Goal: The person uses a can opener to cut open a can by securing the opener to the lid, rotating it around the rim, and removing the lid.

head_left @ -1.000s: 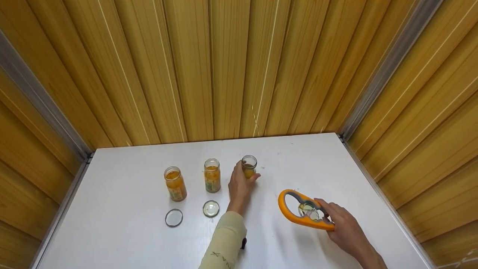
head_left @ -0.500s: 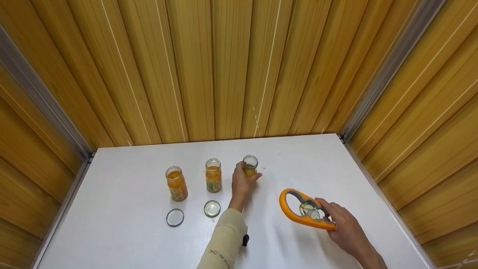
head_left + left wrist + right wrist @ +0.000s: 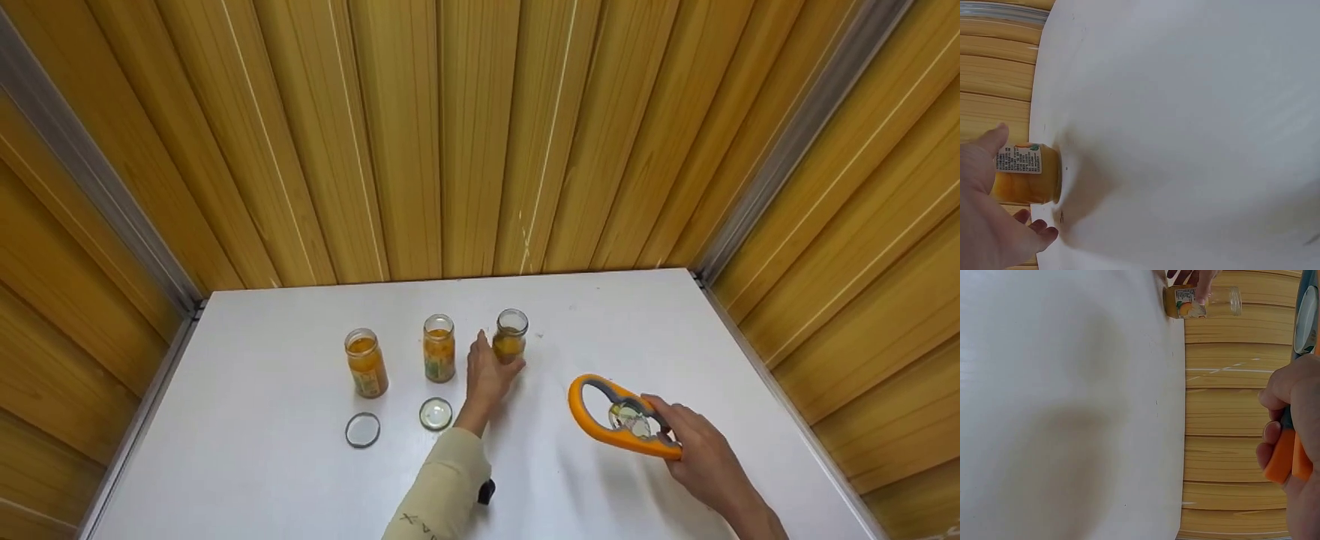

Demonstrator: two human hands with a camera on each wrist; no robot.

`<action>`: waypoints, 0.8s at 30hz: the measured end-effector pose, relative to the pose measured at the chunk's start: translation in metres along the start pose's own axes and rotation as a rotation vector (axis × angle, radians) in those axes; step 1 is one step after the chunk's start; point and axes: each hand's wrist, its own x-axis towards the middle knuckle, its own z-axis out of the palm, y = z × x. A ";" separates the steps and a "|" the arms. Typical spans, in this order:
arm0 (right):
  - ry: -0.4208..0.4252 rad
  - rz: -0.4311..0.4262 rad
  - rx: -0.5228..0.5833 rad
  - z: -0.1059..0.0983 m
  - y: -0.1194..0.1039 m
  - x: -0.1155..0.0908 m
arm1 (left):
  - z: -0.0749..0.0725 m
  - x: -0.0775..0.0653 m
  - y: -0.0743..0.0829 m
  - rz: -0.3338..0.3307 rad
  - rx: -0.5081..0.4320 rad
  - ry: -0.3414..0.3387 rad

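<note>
An uncapped glass jar [image 3: 511,337] with yellow-orange contents stands upright at the back of the white table. My left hand [image 3: 489,375] is around its near left side, fingers extended and loose. In the left wrist view, a gap shows between the spread fingers [image 3: 1045,236] and the labelled jar [image 3: 1030,174]. My right hand [image 3: 701,454] grips the handles of an orange and grey jar opener [image 3: 592,427] above the table. A round lid [image 3: 631,421] sits within the opener's grey toothed opening. In the right wrist view, my fingers [image 3: 1270,433] wrap the orange handles [image 3: 1282,458].
Two more uncapped jars of orange contents, one at the left [image 3: 367,367] and one in the middle [image 3: 439,351], stand left of my left hand. Before them lie two lids, a left lid [image 3: 363,430] and a right lid [image 3: 436,414]. Wood-patterned walls [image 3: 420,150] enclose the table [image 3: 247,465].
My left hand has loosened from the jar, its fingers straightening and drawing slightly back toward me. My right hand keeps holding the opener with the lid. The head view has shifted slightly.
</note>
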 end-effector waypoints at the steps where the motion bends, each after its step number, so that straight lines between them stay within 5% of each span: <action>1: -0.004 0.005 0.002 0.000 -0.001 0.001 | -0.001 -0.003 0.000 0.007 -0.005 0.009; 8: -0.032 -0.003 0.016 0.001 -0.008 0.006 | -0.013 -0.024 -0.001 0.087 0.015 0.063; 15: -0.004 -0.037 0.004 0.000 -0.009 0.008 | -0.023 -0.043 0.002 0.108 0.009 -0.014; 24: 0.005 -0.072 0.016 0.001 -0.011 0.013 | -0.042 -0.068 0.009 0.215 -0.083 -0.095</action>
